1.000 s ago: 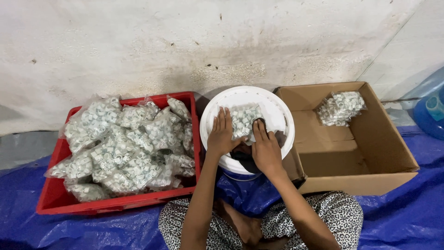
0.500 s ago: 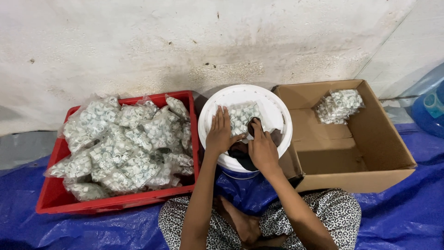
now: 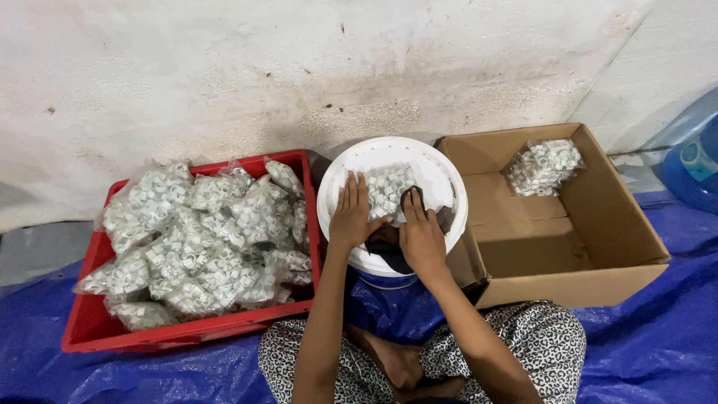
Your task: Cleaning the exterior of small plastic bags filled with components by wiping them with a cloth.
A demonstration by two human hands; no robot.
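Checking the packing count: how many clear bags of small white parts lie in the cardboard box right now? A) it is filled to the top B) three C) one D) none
C: a single bag of white parts lies in the far corner of the cardboard box; the rest of the box floor is bare, while the red crate holds the big pile.

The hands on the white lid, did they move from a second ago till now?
Only a little. The left hand slid slightly toward the person, and the right hand stayed over the dark cloth beside the clear bag of small white pieces. Both rest flat on the white lid; nothing was picked up or let go. The red crate of bags and the cardboard box with one bag stayed put.
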